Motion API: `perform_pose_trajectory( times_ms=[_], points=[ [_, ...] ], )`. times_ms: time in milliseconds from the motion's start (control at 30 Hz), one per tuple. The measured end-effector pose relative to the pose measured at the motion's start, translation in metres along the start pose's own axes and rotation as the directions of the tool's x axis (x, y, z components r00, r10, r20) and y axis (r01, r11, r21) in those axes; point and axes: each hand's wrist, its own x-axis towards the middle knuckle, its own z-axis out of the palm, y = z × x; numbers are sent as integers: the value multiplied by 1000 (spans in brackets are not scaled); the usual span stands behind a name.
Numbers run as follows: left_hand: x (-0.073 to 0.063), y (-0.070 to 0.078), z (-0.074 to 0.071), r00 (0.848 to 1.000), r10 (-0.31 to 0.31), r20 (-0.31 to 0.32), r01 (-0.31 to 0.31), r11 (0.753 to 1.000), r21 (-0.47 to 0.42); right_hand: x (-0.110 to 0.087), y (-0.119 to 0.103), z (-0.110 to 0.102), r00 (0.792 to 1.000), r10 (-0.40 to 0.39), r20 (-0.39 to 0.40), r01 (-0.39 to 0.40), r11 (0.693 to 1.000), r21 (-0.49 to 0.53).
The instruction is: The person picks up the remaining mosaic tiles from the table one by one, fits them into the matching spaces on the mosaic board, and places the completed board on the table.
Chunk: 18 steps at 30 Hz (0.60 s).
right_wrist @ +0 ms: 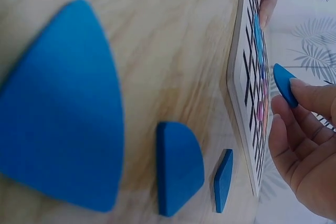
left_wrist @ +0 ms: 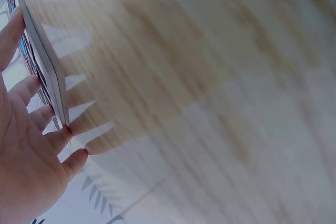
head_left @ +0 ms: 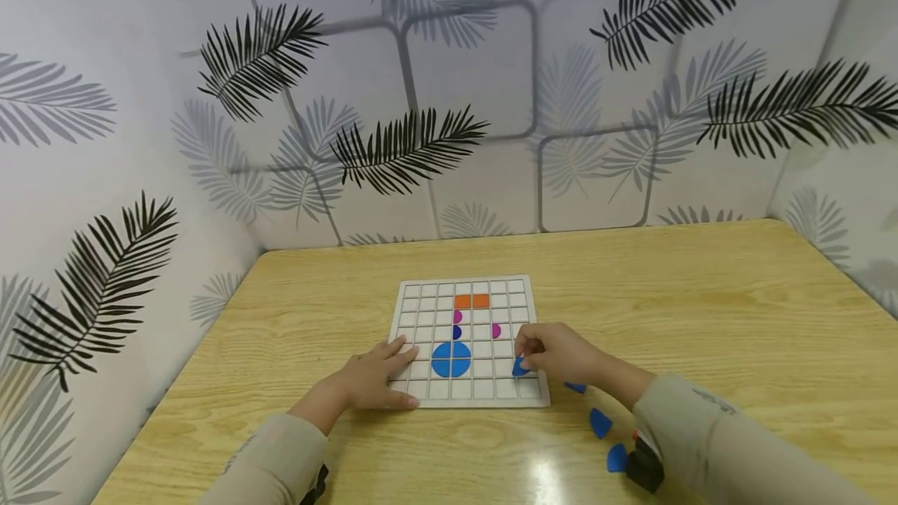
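A white grid board (head_left: pixel 414 298) lies on the wooden table. My left hand (head_left: pixel 375 376) rests spread on its left edge, fingers straight. Between thumb and fingers, my right hand (head_left: pixel 561 351) pinches a blue quarter-circle piece (right_wrist: pixel 284 85) just above the board's lower right squares. On the grid, several light-blue quarter pieces (head_left: pixel 451 359) form a full circle. Above it sit a dark-blue half-circle (head_left: pixel 457 332), a magenta half-circle (head_left: pixel 457 317) and an orange rectangle (head_left: pixel 471 301). Another magenta half-circle (head_left: pixel 496 331) sits farther right.
Loose blue pieces lie on the table right of the board: one (head_left: pixel 575 387) near its corner, another (head_left: pixel 599 422) nearer me, and a third (head_left: pixel 616 458) by the right wrist's black strap (head_left: pixel 644 466). A patterned wall (head_left: pixel 484 201) stands behind the table (head_left: pixel 337 287).
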Motion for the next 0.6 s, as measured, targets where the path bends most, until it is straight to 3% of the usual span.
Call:
perform_pose_trajectory(
  times_ms=[600],
  points=[
    [-1, 1, -1, 1000, 3, 0, -3, 1000, -19, 23, -3, 10, 995, 82, 58, -81, 997, -15]
  ],
)
